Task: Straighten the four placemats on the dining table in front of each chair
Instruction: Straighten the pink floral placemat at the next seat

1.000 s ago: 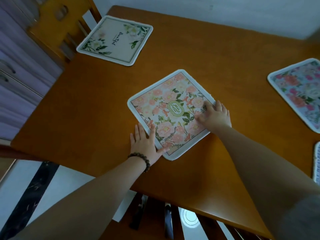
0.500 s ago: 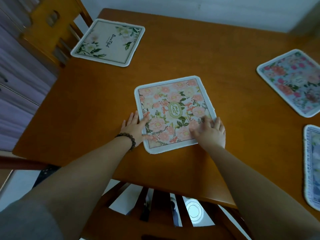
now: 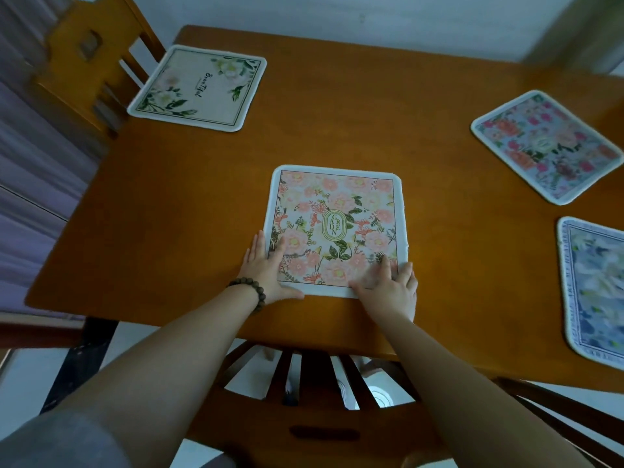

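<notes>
A pink floral placemat lies square to the near edge of the wooden table, in front of the near chair. My left hand, with a bead bracelet on the wrist, lies flat on the mat's near left corner, thumb along the near edge. At the near right corner my right hand presses flat, fingers spread. A white placemat with green leaves sits at the far left, slightly turned. A blue and pink floral placemat lies askew at the right. A blue and white placemat sits at the right edge, partly cut off.
A second wooden chair stands at the table's far left side by the white mat. A white wall runs behind the table. Purple cabinet fronts line the left. Light floor shows through the near chair's slats.
The pink placemat has turned clockwise from a diamond-like angle to square with the table edge. Both hands have slid with it to its near corners.
</notes>
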